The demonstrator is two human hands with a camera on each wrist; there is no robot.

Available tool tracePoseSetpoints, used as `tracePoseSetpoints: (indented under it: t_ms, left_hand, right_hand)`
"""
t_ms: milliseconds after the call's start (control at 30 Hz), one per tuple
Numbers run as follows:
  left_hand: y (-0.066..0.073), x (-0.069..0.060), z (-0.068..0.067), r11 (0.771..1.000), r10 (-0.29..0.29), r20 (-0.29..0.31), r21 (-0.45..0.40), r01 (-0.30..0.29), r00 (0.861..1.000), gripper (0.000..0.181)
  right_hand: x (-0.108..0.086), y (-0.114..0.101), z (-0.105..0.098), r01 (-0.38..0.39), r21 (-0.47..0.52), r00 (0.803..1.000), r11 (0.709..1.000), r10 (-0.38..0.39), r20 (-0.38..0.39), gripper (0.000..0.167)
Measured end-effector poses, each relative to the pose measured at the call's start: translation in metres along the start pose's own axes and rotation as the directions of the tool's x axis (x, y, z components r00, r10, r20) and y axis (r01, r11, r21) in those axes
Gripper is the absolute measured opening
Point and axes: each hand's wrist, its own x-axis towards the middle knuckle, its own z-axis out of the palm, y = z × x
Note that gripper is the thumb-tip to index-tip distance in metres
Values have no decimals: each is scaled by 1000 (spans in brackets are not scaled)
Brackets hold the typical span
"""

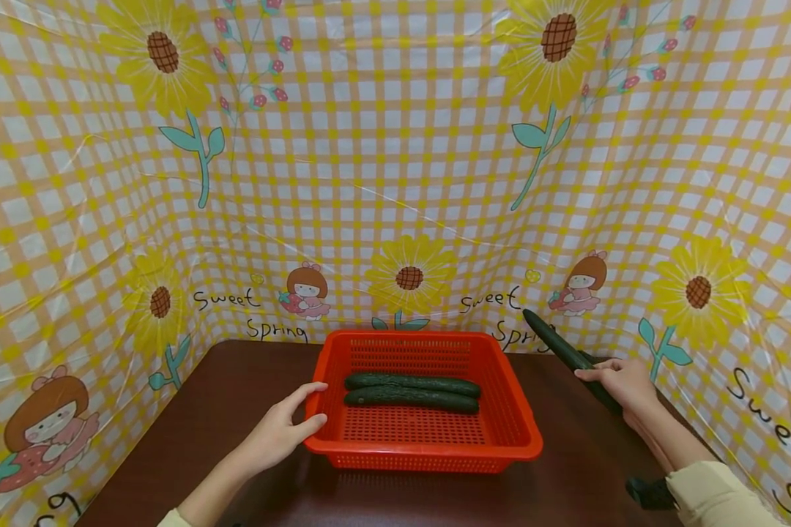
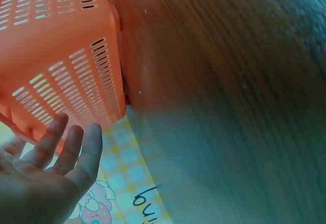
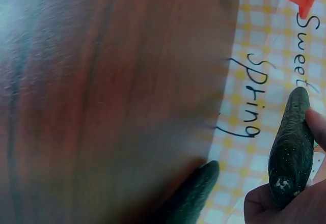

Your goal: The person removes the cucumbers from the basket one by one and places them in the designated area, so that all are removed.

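Observation:
Two dark green cucumbers (image 1: 411, 391) lie side by side in a red basket (image 1: 425, 448) on the brown table. My left hand (image 1: 278, 432) rests thumb and fingers at the basket's left rim; in the left wrist view the fingers of this hand (image 2: 66, 158) are spread and slightly bent by the basket's perforated side (image 2: 66, 86). To the right of the basket, my right hand (image 1: 622, 384) pinches a cucumber (image 1: 556, 342) held up at a tilt. The right wrist view shows that cucumber (image 3: 291, 147) between thumb and fingers of the right hand (image 3: 300, 203).
Another cucumber (image 3: 188, 196) lies on the table below the held one in the right wrist view. A dark green end (image 1: 651, 494) shows beside my right sleeve. A checked, flower-printed cloth (image 1: 395, 183) surrounds the table (image 1: 237, 380) at the back and sides.

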Motion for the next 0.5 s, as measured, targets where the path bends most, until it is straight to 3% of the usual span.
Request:
tracePoseSetpoints:
  t_ms: [100,267,500]
  left_hand:
    - [1,0,0,1000,12,5,9,-12,1000,51]
    - [2,1,0,999,34,13,8,-34,999,50]
    - [1,0,0,1000,-8,-7,1,8,1000,50]
  right_hand:
    - [-1,8,-2,-5,-26,1000,1000,5,-4,61]
    - [-4,20,-1,-34,-41,999,999,32,-41,41]
    - [-6,30,2,-39,-83,995,996,31,-96,34]
